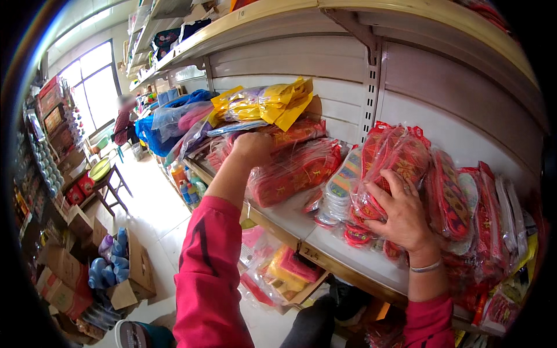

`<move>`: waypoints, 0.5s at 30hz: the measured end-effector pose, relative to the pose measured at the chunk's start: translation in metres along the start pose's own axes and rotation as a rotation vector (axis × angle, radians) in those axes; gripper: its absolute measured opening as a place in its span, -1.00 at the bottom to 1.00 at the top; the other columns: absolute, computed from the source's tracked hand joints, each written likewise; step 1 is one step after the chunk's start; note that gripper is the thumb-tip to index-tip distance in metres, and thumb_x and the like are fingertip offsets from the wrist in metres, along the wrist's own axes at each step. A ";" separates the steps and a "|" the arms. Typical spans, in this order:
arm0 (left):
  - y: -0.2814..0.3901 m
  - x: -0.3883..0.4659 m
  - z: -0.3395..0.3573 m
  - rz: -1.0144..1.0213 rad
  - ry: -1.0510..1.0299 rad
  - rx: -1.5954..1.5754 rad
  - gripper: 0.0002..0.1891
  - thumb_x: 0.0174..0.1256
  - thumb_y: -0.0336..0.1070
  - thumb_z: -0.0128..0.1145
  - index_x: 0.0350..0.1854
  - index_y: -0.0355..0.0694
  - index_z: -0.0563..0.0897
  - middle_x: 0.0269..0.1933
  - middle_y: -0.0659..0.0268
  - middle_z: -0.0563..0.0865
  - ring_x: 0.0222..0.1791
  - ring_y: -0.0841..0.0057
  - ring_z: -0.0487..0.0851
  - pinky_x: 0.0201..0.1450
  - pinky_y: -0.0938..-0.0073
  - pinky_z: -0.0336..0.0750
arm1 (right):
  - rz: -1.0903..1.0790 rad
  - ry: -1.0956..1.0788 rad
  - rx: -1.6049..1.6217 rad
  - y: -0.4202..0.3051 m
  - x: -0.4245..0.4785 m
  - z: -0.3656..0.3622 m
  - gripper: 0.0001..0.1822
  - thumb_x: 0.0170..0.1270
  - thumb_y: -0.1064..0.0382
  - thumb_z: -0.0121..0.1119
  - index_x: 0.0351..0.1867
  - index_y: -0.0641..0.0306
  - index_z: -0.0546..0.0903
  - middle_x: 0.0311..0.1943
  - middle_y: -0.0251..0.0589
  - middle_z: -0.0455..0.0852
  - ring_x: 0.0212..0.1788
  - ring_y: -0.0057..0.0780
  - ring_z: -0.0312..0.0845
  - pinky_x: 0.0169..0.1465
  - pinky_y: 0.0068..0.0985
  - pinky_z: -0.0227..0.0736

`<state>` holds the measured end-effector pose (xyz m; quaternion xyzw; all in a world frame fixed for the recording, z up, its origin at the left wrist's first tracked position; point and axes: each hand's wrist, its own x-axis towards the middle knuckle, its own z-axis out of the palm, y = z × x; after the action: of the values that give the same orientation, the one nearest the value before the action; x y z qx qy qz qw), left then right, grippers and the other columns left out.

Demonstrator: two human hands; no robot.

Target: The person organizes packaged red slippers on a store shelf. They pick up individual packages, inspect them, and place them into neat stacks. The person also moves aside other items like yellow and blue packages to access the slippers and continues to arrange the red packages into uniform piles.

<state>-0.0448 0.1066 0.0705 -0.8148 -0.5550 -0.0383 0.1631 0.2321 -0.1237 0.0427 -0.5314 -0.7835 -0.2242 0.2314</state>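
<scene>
My left hand (pixel 254 148) reaches into a pile of plastic-wrapped red patterned insoles, its fingers curled and partly hidden, so its grip is unclear. Just below it lies a thick bundle of red insoles (pixel 287 178) in clear plastic. My right hand (pixel 398 209), with a bracelet at the wrist, rests with spread fingers on a wrapped stack of red insoles (pixel 391 152). Between the two hands stands a stack of striped grey insoles (pixel 341 178). More wrapped insoles (pixel 450 200) stand upright beyond my right hand. A yellow plastic-wrapped bundle (pixel 270 102) lies above my left hand.
A white shelf board (pixel 296 217) carries these goods, under an upper shelf (pixel 270 26). Below is a carton of yellow and pink packs (pixel 289 269). On the floor stands a box of blue bottles (pixel 115 261). A stool (pixel 111 187) and a person (pixel 124 122) are farther off.
</scene>
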 end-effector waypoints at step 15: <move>0.004 0.015 -0.002 -0.081 -0.063 0.150 -0.62 0.16 -0.26 0.06 0.06 -0.16 0.55 0.04 0.15 0.62 -0.01 0.22 0.63 -0.14 0.09 0.58 | -0.001 0.058 0.002 0.002 -0.004 0.006 -0.31 -0.10 0.00 0.37 0.16 0.03 0.46 0.18 -0.03 0.35 0.28 -0.13 0.18 0.32 -0.08 0.01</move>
<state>-0.0355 0.1185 0.0749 -0.7778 -0.5939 0.0226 0.2045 0.2344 -0.1230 0.0358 -0.5240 -0.7769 -0.2390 0.2544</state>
